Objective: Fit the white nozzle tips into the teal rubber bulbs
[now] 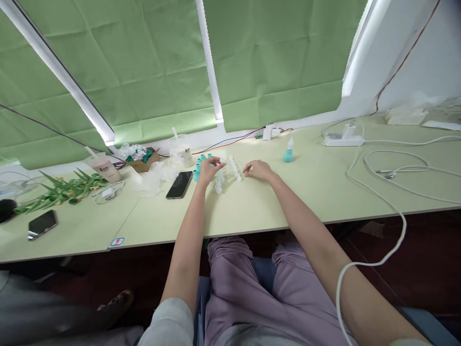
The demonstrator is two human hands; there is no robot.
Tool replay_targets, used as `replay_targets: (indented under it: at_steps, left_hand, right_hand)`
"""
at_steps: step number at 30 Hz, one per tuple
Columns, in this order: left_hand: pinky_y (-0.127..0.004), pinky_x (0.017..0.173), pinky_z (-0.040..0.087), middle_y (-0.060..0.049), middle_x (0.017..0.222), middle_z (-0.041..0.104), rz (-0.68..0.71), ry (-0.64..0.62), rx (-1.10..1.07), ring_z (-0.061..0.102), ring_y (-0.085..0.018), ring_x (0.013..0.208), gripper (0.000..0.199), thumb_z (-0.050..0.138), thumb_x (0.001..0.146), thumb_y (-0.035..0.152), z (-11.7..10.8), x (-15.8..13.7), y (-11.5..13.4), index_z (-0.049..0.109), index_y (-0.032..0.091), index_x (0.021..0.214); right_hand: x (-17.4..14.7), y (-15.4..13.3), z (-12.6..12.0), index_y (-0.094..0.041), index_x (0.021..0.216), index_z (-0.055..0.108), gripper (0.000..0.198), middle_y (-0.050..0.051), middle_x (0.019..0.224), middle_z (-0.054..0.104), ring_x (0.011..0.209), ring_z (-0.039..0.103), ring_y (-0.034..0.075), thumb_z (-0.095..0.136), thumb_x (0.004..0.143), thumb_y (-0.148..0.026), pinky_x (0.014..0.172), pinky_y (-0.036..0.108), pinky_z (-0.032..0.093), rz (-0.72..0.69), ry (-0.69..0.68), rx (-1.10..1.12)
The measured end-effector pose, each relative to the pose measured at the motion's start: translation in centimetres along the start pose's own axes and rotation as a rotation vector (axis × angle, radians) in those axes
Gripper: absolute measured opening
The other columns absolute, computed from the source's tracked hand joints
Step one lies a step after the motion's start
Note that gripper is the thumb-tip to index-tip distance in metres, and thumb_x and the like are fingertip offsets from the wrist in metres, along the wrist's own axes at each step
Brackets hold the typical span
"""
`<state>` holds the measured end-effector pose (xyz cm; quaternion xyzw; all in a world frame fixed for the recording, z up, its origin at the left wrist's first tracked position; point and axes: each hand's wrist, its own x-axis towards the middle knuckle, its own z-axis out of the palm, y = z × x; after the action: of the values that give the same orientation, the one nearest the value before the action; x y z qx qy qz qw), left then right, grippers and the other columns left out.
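My left hand (209, 170) is closed in a pinch over a cluster of small translucent white nozzles (219, 185); what sits between its fingertips is too small to make out. Several teal squeeze bulbs (196, 173) stand just behind and left of that hand, partly hidden by it. To the right of the cluster runs a row of white nozzles (236, 169). My right hand (258, 170) is beside this row, its thumb and fingertips drawn together; anything in them is hidden. Farther right, one teal bulb with a white nozzle on top (288, 152) stands upright.
A black phone (179, 185) and crumpled clear plastic (154, 177) lie left of my hands. Beyond are a small cardboard box (146, 163), drink cups (106, 168), flowers (68, 190) and another phone (42, 224). A power strip (344, 140) and white cables (382, 197) occupy the right side.
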<state>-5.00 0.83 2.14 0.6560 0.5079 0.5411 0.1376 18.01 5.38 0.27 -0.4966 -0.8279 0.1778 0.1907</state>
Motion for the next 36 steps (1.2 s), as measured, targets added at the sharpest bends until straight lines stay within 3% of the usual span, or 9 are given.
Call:
replay_targets:
  at_steps: [7,10,13,16,36]
  left_hand:
    - [-0.029,0.066,0.046,-0.003,0.072,0.066,0.003,-0.088,0.125,0.053,-0.013,0.063,0.029,0.076,0.061,0.038,0.4,-0.4,0.6,0.066,0.016,0.076]
    - [-0.029,0.066,0.045,-0.002,0.071,0.067,0.029,-0.131,0.162,0.053,-0.012,0.062,0.026,0.075,0.064,0.038,0.4,-0.5,1.0,0.066,0.016,0.075]
    - [-0.028,0.066,0.045,-0.001,0.072,0.067,0.055,-0.169,0.212,0.053,-0.011,0.062,0.021,0.074,0.067,0.035,0.6,-0.6,1.2,0.068,0.017,0.076]
    - [-0.027,0.066,0.045,0.0,0.073,0.068,0.082,-0.185,0.255,0.053,-0.011,0.062,0.017,0.073,0.068,0.032,0.8,-0.7,1.6,0.068,0.018,0.076]
    - [-0.027,0.068,0.043,0.0,0.079,0.069,0.122,-0.244,0.384,0.053,-0.011,0.064,0.007,0.072,0.073,0.024,1.5,-1.3,2.9,0.071,0.02,0.079]
  right_hand:
    - [0.2,0.2,0.0,-0.025,0.083,0.072,0.015,-0.002,0.093,0.069,0.082,0.057,0.011,0.066,0.071,-0.031,0.07,0.021,0.037,-0.032,0.035,0.071]
    - [0.4,-0.3,-0.3,-0.022,0.084,0.072,0.022,0.0,0.092,0.069,0.073,0.053,0.009,0.067,0.07,-0.038,0.069,0.021,0.038,-0.061,0.149,0.322]
    - [0.3,-1.7,-0.8,-0.017,0.083,0.07,0.03,0.003,0.092,0.068,0.071,0.052,0.008,0.068,0.068,-0.042,0.071,0.022,0.041,-0.179,0.262,0.632]
    - [-0.2,-3.1,-1.0,-0.015,0.081,0.069,0.032,0.004,0.09,0.067,0.071,0.053,0.008,0.07,0.066,-0.043,0.073,0.022,0.042,-0.258,0.282,0.764]
    - [0.2,-2.5,0.4,-0.015,0.08,0.071,0.038,0.004,0.085,0.067,0.06,0.044,0.005,0.074,0.059,-0.046,0.059,0.02,0.037,-0.207,0.095,0.76]
